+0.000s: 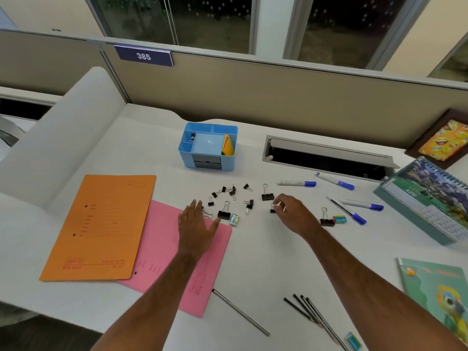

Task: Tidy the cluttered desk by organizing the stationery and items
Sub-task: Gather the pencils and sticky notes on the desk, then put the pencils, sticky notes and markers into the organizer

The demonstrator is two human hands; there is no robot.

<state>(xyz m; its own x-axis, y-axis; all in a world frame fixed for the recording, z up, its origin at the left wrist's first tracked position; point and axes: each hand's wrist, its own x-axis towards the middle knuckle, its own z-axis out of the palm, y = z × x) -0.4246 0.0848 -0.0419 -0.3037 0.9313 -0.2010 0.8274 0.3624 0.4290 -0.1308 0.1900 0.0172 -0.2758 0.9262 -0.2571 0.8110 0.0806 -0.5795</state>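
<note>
Several black binder clips lie scattered on the white desk in front of a blue desk organizer. My right hand pinches a small binder clip at its fingertips. My left hand lies flat with straight fingers over the corner of a pink folder, its fingertips next to a large clip and a small eraser. An orange folder overlaps the pink one on the left.
Blue-capped markers lie at the right near an open cable hatch. A desk calendar and a framed picture stand far right. Pencils, a metal rod, a green notebook and erasers lie near the front.
</note>
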